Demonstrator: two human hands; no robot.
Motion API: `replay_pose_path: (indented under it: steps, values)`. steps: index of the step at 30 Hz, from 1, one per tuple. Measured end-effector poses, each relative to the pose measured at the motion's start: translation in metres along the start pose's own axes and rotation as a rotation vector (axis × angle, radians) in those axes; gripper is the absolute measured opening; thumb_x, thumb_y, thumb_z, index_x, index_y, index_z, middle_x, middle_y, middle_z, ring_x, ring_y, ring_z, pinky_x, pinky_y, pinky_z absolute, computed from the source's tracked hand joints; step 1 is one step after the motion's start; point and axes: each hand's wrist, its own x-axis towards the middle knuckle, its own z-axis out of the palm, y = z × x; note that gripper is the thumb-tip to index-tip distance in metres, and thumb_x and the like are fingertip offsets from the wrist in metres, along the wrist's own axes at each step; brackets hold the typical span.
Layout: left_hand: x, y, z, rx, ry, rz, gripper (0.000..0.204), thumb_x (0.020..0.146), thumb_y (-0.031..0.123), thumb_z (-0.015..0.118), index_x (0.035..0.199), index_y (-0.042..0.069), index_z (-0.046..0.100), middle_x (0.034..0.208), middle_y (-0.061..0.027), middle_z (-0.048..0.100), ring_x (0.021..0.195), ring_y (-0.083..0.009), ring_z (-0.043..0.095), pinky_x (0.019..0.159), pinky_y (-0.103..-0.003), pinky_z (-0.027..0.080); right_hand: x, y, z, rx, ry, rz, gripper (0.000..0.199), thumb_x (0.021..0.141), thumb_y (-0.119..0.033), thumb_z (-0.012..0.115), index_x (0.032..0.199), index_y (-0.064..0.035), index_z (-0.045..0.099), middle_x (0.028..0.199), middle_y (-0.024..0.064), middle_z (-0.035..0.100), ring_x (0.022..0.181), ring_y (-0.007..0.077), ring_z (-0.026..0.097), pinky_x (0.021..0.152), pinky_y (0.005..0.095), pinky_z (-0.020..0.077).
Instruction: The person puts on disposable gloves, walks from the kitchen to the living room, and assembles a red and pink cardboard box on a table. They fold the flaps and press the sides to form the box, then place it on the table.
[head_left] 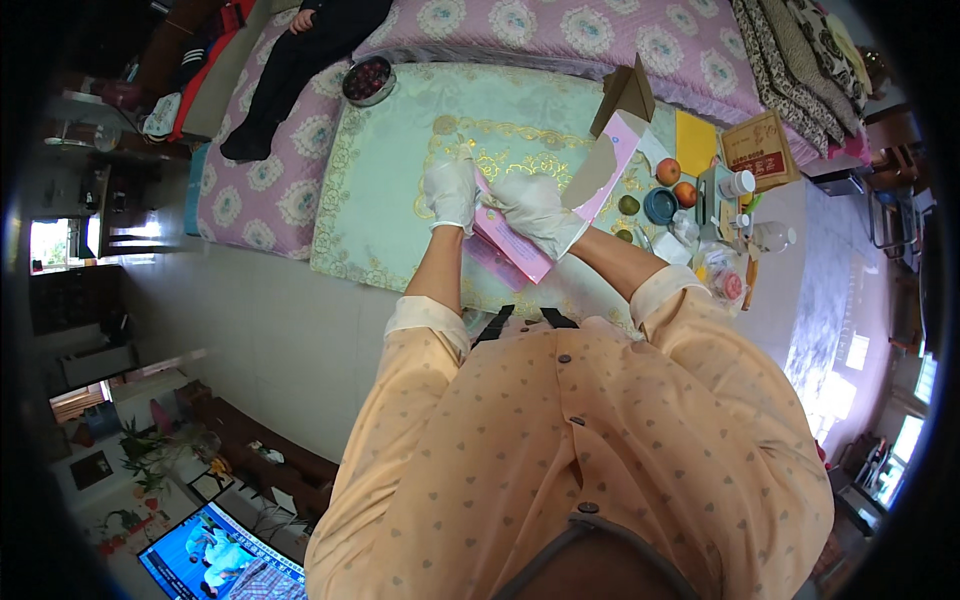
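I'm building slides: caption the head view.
Left hand and right hand, both gloved, at a pink box over a patterned tablecloth.

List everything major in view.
Pink box: 1, pink, at hands
Open box: 1, pink, beside hands
Carton: 1, brown, right table edge
Sheet: 1, yellow, by carton
Bowl: 1, silver, table's far left
Dark fruit: several, dark red, in bowl
Apples: 2, red, table right
Green fruit: 2, green, by dish
Dish: 1, blue, table right
Tablecloth: 1, pale green, on table
Floral cover: at least 1, pink, beyond table
Other person: 1, dark clothes, far left
Screen: 1, blue, lower left
Left hand: 1, white glove, centre
Right hand: 1, white glove, centre
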Motion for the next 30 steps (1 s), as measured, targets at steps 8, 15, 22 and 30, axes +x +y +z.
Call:
replay_pose_path:
  steps: [8, 15, 22, 30]
  values:
    - [0.017, -0.007, 0.02, 0.146, 0.011, 0.016, 0.052, 0.094, 0.046, 0.054, 0.078, 0.0, 0.072, 0.076, -0.0204, 0.07, 0.073, -0.0367, 0.068, 0.063, -0.044, 0.05, -0.001, 0.002, 0.005, -0.077, 0.023, -0.083, 0.01, 0.08, -0.015, 0.06, 0.078, -0.0065, 0.065, 0.077, 0.0158, 0.068, 0.071, 0.0352, 0.068, 0.056, 0.046, 0.0512]
    - [0.014, -0.011, 0.027, 0.143, 0.09, 0.207, 0.035, 0.09, 0.032, 0.058, 0.077, 0.002, 0.072, 0.072, -0.0187, 0.068, 0.065, -0.0349, 0.066, 0.06, -0.045, 0.051, -0.009, 0.01, 0.01, -0.119, -0.035, -0.126, 0.02, 0.068, -0.009, 0.063, 0.088, -0.0103, 0.063, 0.086, 0.0105, 0.066, 0.081, 0.0336, 0.066, 0.065, 0.0451, 0.0505]
    - [0.032, -0.034, 0.029, 0.442, 0.186, 0.679, 0.018, 0.083, 0.015, 0.057, 0.076, 0.006, 0.072, 0.073, -0.018, 0.068, 0.065, -0.0303, 0.067, 0.058, -0.045, 0.053, -0.01, 0.004, -0.004, 0.039, -0.036, 0.144, 0.025, 0.08, -0.022, 0.067, 0.1, -0.0063, 0.064, 0.092, 0.0168, 0.068, 0.086, 0.0389, 0.065, 0.073, 0.048, 0.0509]
    - [0.041, -0.062, 0.04, 0.112, 0.216, 0.38, 0.039, 0.091, 0.032, 0.054, 0.085, -0.005, 0.068, 0.07, -0.0217, 0.063, 0.064, -0.0339, 0.061, 0.059, -0.048, 0.045, -0.039, 0.013, -0.056, 0.137, -0.306, 0.392, 0.049, 0.077, -0.044, 0.077, 0.098, -0.0008, 0.069, 0.078, 0.0191, 0.067, 0.075, 0.0349, 0.067, 0.067, 0.0439, 0.0473]
